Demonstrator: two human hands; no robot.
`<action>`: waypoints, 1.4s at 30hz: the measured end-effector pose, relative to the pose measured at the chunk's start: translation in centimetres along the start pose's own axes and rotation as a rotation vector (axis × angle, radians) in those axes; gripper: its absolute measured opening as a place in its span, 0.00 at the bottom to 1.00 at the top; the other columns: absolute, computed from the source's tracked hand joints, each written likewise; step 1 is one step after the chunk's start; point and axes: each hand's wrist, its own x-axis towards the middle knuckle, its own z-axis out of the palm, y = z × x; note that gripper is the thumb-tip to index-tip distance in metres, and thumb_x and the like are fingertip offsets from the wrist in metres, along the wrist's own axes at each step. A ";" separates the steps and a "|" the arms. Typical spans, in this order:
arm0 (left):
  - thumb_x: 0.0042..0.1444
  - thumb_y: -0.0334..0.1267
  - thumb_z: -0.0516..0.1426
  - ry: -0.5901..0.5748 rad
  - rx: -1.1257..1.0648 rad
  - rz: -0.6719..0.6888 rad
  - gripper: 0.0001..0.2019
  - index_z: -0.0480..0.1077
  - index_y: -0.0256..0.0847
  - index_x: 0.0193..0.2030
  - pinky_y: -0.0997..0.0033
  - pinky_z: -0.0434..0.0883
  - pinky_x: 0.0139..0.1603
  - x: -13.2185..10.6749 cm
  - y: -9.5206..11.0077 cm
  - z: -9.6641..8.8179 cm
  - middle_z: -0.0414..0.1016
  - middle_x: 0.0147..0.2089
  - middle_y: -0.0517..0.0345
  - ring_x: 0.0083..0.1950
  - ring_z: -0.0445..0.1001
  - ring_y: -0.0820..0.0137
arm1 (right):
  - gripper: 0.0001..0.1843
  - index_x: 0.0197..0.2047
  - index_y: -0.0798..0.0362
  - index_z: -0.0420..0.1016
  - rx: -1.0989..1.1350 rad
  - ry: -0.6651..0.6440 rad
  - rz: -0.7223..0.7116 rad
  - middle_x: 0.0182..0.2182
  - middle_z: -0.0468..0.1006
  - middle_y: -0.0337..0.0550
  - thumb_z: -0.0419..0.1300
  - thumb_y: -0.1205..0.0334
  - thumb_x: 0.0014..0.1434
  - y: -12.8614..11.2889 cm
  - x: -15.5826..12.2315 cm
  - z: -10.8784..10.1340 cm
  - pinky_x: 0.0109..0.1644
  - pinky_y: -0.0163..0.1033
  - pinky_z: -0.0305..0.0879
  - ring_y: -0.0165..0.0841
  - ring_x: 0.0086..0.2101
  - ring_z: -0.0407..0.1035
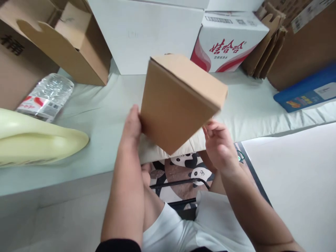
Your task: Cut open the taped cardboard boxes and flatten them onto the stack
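A plain brown cardboard box [174,108] is tilted on one corner, in front of me over the edge of the covered surface. My left hand [132,124] grips its left side, with the fingers partly hidden behind it. At the lower right edge, the curled fingers of my right hand [219,143] touch the box, and their tips are partly out of sight. The top panel of the box looks closed.
A pale green cloth [102,140] covers the surface. Around it are an open carton [68,52], a clear plastic bottle [49,96], a yellow rounded object [39,140], a white carton [154,38], a red-and-white box [228,45], folded cardboard [265,49] and a blue package [307,89].
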 end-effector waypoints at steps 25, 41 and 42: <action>0.65 0.46 0.53 -0.565 0.457 0.629 0.17 0.71 0.47 0.57 0.47 0.60 0.77 -3.6 -2.0 4.2 0.56 0.78 0.43 0.81 0.51 0.53 | 0.18 0.59 0.45 0.67 -0.248 0.390 0.361 0.57 0.73 0.52 0.51 0.55 0.67 4.3 -0.1 -3.0 0.59 0.56 0.74 0.43 0.58 0.73; 0.66 0.43 0.49 -0.489 0.538 0.711 0.17 0.68 0.50 0.59 0.49 0.69 0.70 -2.8 -2.5 5.0 0.61 0.73 0.47 0.78 0.58 0.53 | 0.18 0.53 0.46 0.62 -0.322 0.399 0.663 0.24 0.73 0.33 0.56 0.56 0.60 3.6 0.4 -7.2 0.29 0.36 0.58 0.32 0.22 0.62; 0.66 0.42 0.49 -0.469 0.535 0.700 0.17 0.68 0.50 0.59 0.49 0.69 0.71 -2.8 -2.5 5.1 0.62 0.72 0.48 0.77 0.59 0.53 | 0.15 0.51 0.45 0.63 -0.168 0.478 0.582 0.21 0.70 0.31 0.55 0.56 0.62 2.0 -0.5 -7.5 0.26 0.35 0.56 0.30 0.19 0.59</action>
